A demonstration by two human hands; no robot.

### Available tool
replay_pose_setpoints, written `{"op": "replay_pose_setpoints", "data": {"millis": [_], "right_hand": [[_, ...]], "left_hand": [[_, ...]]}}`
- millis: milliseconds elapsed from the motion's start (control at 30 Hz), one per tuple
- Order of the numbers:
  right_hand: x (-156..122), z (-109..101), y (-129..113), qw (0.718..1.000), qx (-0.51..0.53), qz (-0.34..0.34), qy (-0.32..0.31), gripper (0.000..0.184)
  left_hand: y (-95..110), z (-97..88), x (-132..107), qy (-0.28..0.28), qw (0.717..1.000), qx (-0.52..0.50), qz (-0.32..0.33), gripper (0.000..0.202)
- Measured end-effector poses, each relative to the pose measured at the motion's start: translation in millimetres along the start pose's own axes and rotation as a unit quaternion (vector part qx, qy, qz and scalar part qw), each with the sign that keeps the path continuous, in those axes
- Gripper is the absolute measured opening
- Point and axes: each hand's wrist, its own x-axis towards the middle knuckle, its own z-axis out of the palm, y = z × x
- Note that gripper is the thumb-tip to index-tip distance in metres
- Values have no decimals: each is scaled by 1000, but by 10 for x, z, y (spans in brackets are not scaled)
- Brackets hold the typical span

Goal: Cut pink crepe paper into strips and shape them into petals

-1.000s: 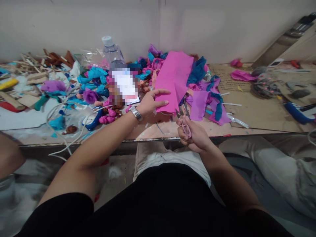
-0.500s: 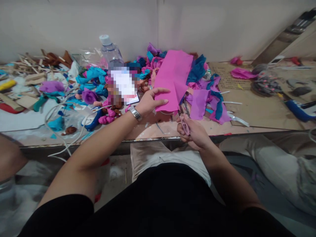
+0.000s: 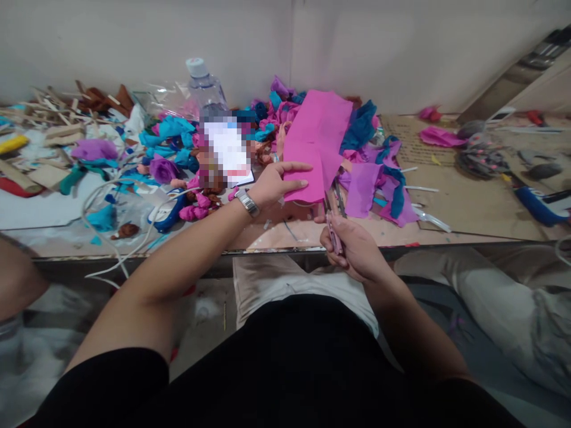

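Note:
A bright pink sheet of crepe paper [image 3: 319, 122] lies over the crowded table, its near part folded over or cut into a smaller rectangle. My left hand [image 3: 272, 187], with a silver watch [image 3: 247, 203] at the wrist, grips that near part at its left edge, thumb on top. The fingers underneath are hidden. My right hand [image 3: 354, 241] is closed around the pale pink handles of a pair of scissors [image 3: 334, 235] at the table's front edge. Their dark blades point away from me, close to the paper's near right corner.
Purple crepe paper pieces [image 3: 361, 190] lie to the right, on cardboard [image 3: 464, 196]. Left stand a clear bottle [image 3: 207, 89] and a phone [image 3: 229, 154] among crumpled coloured paper, a white cable [image 3: 129, 249] and wood scraps [image 3: 62, 137]. Other people's legs show at both sides.
The flap at the paper's right side has dropped, and the near part now shows a straight right edge. My right hand has drawn slightly toward me with the scissors.

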Motion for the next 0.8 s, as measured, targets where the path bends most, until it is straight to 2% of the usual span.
{"op": "replay_pose_setpoints", "data": {"millis": [367,600,800], "right_hand": [[159,-54,22,999,37,17,19,45],[275,-82,34,998,61,-8,11,42],[266,-135,86,997,70,-17,-2,42]], "left_hand": [[-10,-13,21,-25,998,-56,-29,66],[5,-28,22,-58,994,-93,-24,78],[-10,-41,32,-59,994,-86,-20,77]]}}
